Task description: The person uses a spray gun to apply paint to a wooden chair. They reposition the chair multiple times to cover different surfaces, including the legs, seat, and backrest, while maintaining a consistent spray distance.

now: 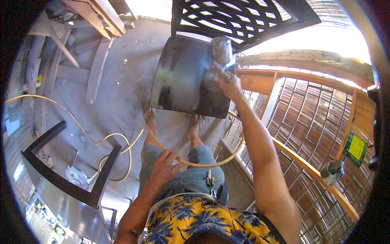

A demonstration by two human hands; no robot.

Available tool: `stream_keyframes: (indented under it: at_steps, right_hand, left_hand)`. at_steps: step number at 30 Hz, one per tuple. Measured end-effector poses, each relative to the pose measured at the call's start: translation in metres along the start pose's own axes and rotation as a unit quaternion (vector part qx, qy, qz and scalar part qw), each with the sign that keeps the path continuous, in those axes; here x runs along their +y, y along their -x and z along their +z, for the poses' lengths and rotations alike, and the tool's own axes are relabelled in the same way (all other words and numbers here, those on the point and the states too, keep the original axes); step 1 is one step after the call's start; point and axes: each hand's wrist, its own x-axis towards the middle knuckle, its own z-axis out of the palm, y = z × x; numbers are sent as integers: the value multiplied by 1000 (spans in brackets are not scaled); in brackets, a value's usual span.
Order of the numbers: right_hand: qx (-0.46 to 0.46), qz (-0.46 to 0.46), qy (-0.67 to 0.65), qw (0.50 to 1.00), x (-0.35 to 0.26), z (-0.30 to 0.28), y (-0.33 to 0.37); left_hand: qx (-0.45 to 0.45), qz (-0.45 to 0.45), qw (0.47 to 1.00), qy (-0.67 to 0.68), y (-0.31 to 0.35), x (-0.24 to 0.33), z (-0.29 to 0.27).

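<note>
In my right hand (230, 85) is a paint spray gun (222, 51) with a grey, smeared cup, raised over the right side of a chair seat. That seat (183, 77) is broad, black and glossy, with duller patches near its front. Behind it rises a black chair back (231, 18) cut in an openwork lattice. My left hand (164, 166) is curled at the yellow air hose (211, 165) in front of my shorts. From there the hose loops up toward my right forearm, which hides where it meets the gun.
At lower left stands another black-edged chair frame (61, 171). More of the hose (73, 118) trails across the concrete floor (130, 69). Wooden frames (97, 69) stand at upper left. On the right is a metal grille (300, 110) with timber rails; a grey wrapped object (332, 172) rests there.
</note>
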Motion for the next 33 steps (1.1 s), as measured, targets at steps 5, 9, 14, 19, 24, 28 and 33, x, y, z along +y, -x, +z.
stream_keyframes:
  at_steps: [5, 9, 14, 19, 24, 28, 33]
  right_hand:
    - [-84, 9, 33, 996, 2, 18, 67]
    - [-137, 51, 31, 989, 7, 25, 118]
    - [-180, 56, 1, 982, 22, 30, 132]
    - [-68, 22, 11, 997, 28, 34, 78]
    - [39, -33, 4, 999, 13, 20, 15]
    - [82, -19, 36, 996, -5, 6, -20]
    - [99, -25, 36, 994, -18, -2, -31]
  left_hand:
    - [-56, 29, 998, -26, 3, 0, 0]
    - [-72, 41, 996, -18, 11, -1, 4]
    - [-90, 40, 995, -9, 17, -3, 8]
    - [-31, 43, 998, -13, 13, -2, 10]
    - [18, 13, 1000, -6, 9, -8, 4]
    - [36, -4, 999, -17, 7, -9, 1]
    - [40, 1, 999, -13, 7, -7, 0]
